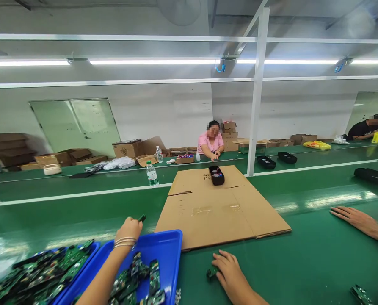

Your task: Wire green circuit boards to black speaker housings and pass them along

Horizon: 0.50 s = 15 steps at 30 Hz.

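Observation:
My left hand point(128, 233), with bands round its wrist, is closed on a small green circuit board point(142, 218) above the far edge of a blue tray point(176, 254). Inside that tray lie several green circuit boards point(154, 275). My right hand point(231, 271) is low over the green work surface, to the right of the tray. Its thumb and fingers are curled at another small circuit board point(212, 272), which they partly cover.
A second blue tray point(93, 250) heaped with boards stands left. Ahead lies a cardboard sheet point(214, 220) bearing a black case point(216, 176). A bottle point(151, 173) stands left of it. At right are another person's hand point(360, 220) and a loose board point(360, 294). A person point(210, 142) sits opposite.

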### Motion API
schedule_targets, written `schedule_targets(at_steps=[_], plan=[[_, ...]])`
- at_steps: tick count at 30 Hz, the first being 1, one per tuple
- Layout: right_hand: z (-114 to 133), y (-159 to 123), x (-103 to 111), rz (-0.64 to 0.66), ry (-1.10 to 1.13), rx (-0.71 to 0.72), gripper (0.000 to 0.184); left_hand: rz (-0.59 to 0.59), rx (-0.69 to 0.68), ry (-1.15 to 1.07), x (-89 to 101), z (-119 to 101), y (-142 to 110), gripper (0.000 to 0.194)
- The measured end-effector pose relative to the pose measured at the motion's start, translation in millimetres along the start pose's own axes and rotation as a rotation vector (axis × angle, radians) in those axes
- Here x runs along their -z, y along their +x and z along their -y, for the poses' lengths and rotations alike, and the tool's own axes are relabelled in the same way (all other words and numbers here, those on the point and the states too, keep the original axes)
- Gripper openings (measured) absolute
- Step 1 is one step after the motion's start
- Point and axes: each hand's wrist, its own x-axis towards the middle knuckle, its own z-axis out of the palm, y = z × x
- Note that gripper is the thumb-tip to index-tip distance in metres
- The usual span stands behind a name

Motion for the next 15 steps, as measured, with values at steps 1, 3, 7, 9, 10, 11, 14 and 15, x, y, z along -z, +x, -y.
schedule_targets(at_steps=[1, 3, 7, 9, 10, 11, 14, 15], plan=[[-1, 0, -1, -0.011, 0.003, 0.008, 0.034, 0.006, -0.003, 0.026, 7.1, 0, -11, 0.018], [-2, 0, -3, -0.023, 0.014, 0.033, 0.029, -0.013, -0.06, 0.051, 16.1, -7, -42, 0.018], [-4, -3, -10, -0.009, 0.017, 0.161, 0.026, 0.021, -0.378, -0.038, -17.4, -59, -129, 0.035], [-6, -6, -14, 0.015, -0.002, 0.236, 0.024, 0.044, -0.579, -0.153, -63.4, -94, -172, 0.056], [-8, -8, -15, 0.028, -0.009, 0.267, 0.022, 0.065, -0.691, -0.208, -89.8, -111, -188, 0.071], [-9, -11, -16, 0.034, -0.005, 0.291, 0.021, 0.084, -0.801, -0.248, -115.6, -125, -202, 0.08], [-13, -19, -12, 0.037, 0.129, 0.321, 0.03, -0.006, -0.904, -0.366, -173.7, -149, -220, 0.072], [-15, -20, -8, 0.042, 0.218, 0.312, 0.035, -0.022, -0.904, -0.38, -183.6, -151, -221, 0.071]])
